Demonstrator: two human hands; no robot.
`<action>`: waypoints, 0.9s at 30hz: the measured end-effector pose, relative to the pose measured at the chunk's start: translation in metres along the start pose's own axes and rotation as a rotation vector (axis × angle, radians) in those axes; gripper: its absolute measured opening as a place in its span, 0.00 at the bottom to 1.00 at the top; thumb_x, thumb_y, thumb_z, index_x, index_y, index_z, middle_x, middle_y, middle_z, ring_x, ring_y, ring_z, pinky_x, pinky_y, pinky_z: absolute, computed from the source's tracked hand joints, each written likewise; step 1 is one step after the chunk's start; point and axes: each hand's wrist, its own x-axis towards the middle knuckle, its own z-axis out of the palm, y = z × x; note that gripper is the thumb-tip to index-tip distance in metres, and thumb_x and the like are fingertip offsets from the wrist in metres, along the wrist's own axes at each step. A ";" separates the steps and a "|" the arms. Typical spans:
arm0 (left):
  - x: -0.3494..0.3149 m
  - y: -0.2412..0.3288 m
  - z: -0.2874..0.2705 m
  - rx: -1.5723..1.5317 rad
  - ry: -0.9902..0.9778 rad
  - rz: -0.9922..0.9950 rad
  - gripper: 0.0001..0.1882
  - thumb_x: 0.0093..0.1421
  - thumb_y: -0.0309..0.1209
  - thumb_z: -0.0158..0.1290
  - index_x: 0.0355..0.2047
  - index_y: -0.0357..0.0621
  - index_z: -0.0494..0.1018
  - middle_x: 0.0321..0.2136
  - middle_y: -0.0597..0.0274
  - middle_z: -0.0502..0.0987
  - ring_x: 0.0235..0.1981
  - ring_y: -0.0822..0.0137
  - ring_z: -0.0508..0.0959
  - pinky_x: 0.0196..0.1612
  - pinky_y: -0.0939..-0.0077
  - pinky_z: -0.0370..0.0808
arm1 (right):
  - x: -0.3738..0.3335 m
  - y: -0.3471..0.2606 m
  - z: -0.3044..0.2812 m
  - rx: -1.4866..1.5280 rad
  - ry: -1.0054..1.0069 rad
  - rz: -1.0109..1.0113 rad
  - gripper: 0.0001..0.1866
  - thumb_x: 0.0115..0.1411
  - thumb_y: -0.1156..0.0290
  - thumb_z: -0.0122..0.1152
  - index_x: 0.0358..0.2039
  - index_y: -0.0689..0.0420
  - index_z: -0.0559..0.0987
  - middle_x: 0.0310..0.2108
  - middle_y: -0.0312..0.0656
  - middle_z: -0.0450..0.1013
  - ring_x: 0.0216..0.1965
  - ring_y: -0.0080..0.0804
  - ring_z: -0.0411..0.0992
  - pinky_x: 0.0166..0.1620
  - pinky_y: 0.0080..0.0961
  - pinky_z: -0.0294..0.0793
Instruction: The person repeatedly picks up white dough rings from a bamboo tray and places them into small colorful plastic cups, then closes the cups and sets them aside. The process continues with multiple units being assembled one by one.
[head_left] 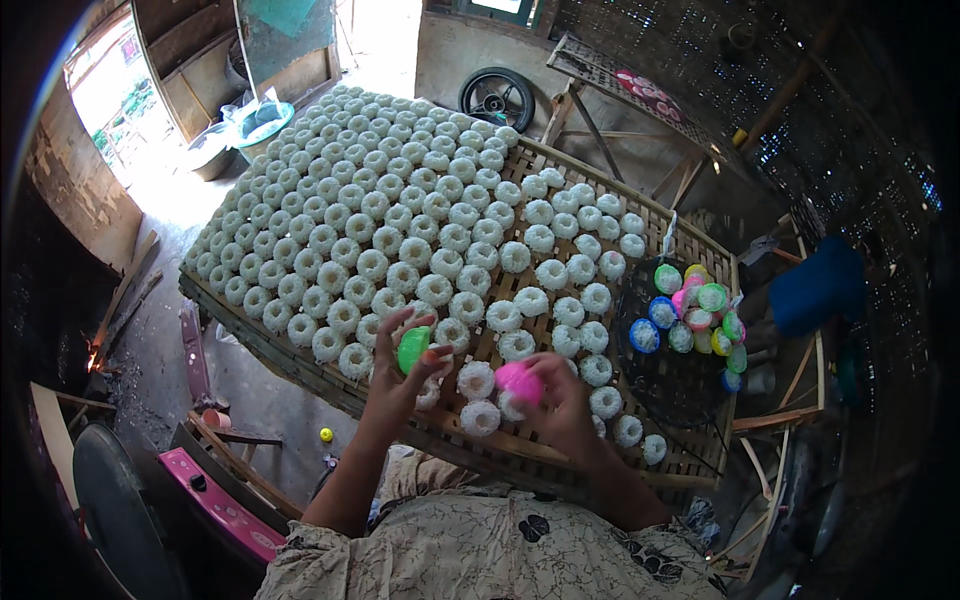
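Note:
My left hand (pixel 388 392) is closed around a small green plastic mould (pixel 411 350), held above the near edge of a slatted bamboo rack (pixel 640 195). To its right, my right hand (pixel 562 402) grips a bright pink plastic mould (pixel 519 381) low over the rack. White ring-shaped cakes (pixel 372 264), rough and stringy in texture, lie in close rows over most of the rack. Beneath and beside my hands are more rings, such as one white ring (pixel 480 418) between them. Whether anything sits inside either mould I cannot tell.
On a dark round tray (pixel 650 385) at the right lies a heap of coloured moulds (pixel 700 300) with white filling. A blue cloth (pixel 820 287) hangs beyond it. A small fire (pixel 95 358) burns at far left; a pink stove (pixel 222 508) stands nearer. Behind are a tyre (pixel 497 98) and basins (pixel 262 125).

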 end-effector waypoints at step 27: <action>0.028 0.005 0.012 -0.869 -0.094 -0.340 0.32 0.66 0.52 0.41 0.57 0.37 0.58 0.57 0.47 0.64 0.54 0.47 0.71 0.51 0.58 0.77 | 0.027 -0.016 -0.075 -0.617 -0.025 0.020 0.29 0.50 0.63 0.71 0.48 0.55 0.67 0.45 0.47 0.67 0.47 0.42 0.70 0.49 0.36 0.72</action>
